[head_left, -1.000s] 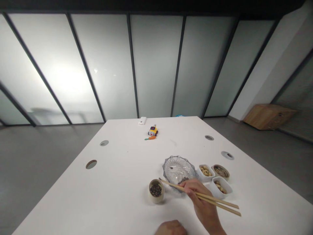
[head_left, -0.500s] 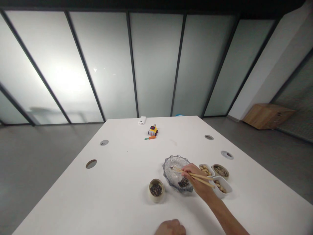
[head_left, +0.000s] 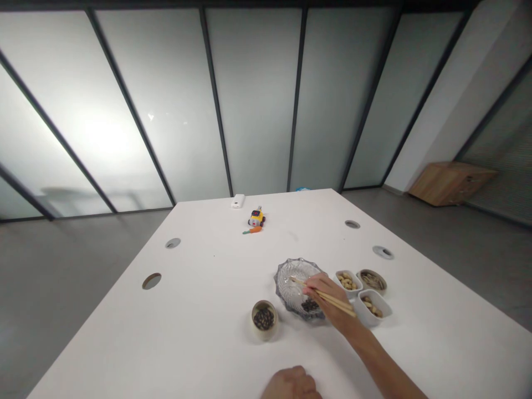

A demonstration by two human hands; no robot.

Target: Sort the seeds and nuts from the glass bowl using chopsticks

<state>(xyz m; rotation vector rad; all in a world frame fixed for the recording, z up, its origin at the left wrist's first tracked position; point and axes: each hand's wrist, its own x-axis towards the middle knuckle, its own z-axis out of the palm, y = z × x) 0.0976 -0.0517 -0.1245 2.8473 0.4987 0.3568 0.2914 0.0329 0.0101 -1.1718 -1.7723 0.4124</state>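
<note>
My right hand (head_left: 326, 293) is closed around a pair of wooden chopsticks (head_left: 332, 300). Their tips point left, over a clear scalloped glass bowl (head_left: 286, 293); whether a seed is pinched between them is too small to tell. Dark seeds (head_left: 309, 305) lie in the near part of that bowl, partly behind my hand. Left of it stands a small cream cup (head_left: 266, 334) with dark seeds (head_left: 263, 319) inside. At the bottom edge my left hand (head_left: 291, 383) rests on the table, its fingers curled into a loose fist, apart from the dishes.
Right of my hand are two white dishes of peanuts (head_left: 347, 280) (head_left: 372, 306) and a round bowl of striped seeds (head_left: 373, 280). A toy car (head_left: 256, 218), an orange-and-green toy carrot (head_left: 252, 230) and a white box (head_left: 238, 201) lie farther back. Round holes pierce the white table (head_left: 199, 310).
The chopsticks' two sticks have come closer together, and the dark seed seen near their tips no longer shows there. The view has shifted slightly. My left hand stays curled near the bottom edge.
</note>
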